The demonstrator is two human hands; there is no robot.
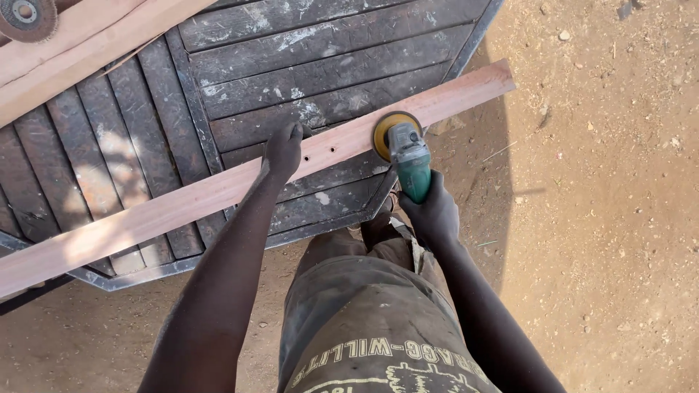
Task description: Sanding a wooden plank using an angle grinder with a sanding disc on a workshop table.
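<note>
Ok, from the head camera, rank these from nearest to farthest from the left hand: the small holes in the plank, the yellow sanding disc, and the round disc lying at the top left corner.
1. The small holes, just right of the left hand on the plank.
2. The yellow sanding disc, farther right, on the green grinder held by the right hand.
3. The round disc, far up left on the lighter boards.

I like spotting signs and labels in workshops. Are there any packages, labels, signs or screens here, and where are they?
Packages, signs, screens: none in view.
Printed shirt: bottom centre, on the person; dark grey cloth with pale yellow lettering and a drawing.
Green angle grinder: in the right hand; no label visible.
</note>
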